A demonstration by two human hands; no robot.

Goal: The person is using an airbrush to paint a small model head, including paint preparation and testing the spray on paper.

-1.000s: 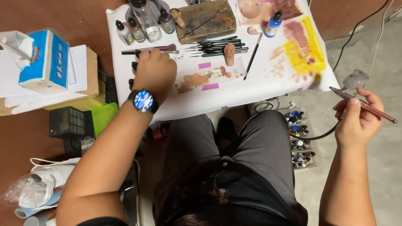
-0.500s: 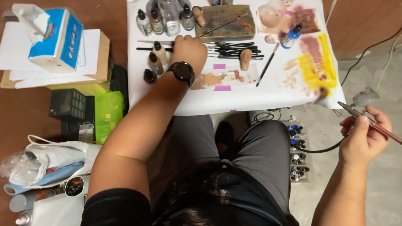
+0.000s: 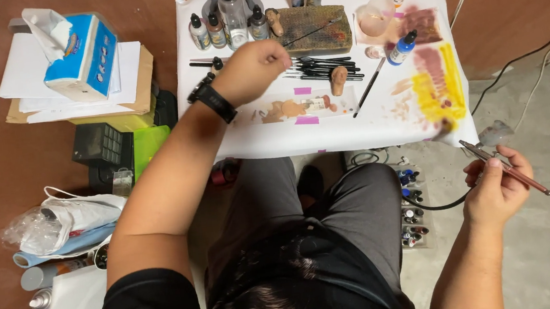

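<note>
My left hand hovers over the small white paper-covered table, fingers curled together with nothing visible in them. It is just left of a row of black brushes and right of a small dropper bottle. A black watch is on that wrist. My right hand is off the table's right corner, gripping a slim metal airbrush whose black hose runs down to the floor. A small flesh-coloured model part stands near the brushes, beside a paint-smeared strip.
Dropper bottles and a tall clear bottle line the table's back edge beside a stained brown pad. A blue-capped bottle and yellow paint smears lie right. A tissue box sits on papers at left. Paint bottles stand on the floor.
My left hand has moved right from the small bottles at the table's left side to above the brushes. My right hand keeps hold of the airbrush, almost unmoved.
</note>
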